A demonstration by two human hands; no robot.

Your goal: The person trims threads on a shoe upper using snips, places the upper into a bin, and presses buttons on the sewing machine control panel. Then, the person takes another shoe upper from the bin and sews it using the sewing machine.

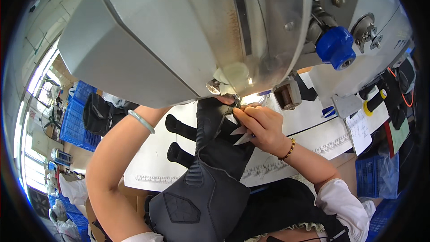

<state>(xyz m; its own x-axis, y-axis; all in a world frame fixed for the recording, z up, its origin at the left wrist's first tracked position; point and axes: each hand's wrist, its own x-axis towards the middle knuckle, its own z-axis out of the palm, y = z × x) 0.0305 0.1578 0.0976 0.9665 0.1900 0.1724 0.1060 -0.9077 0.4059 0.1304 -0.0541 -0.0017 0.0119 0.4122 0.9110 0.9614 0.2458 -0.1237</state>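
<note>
A black padded piece [204, 192] with ribbed sections and two short straps [180, 127] lies under a sewing machine head [148, 36]. Its upper end reaches the lit needle area. My right hand [264, 127] is closed, thumb and forefinger pinching the piece's edge beside the needle area. Two pointed silver blades, seemingly thread snips [244, 137], stick out from under that hand's fingers. My left arm passes behind the machine head, which hides most of the left hand. Only a fingertip of my left hand [225, 100] shows, against the top of the black piece.
The white machine table [148, 163] carries printed ruler strips. A blue knob [335, 47] juts from the machine at right. Beyond stand a black thread spool [375, 103] and hanging paper [358, 130]. Blue crates [80, 118] stand left, with another crate [367, 177] at right.
</note>
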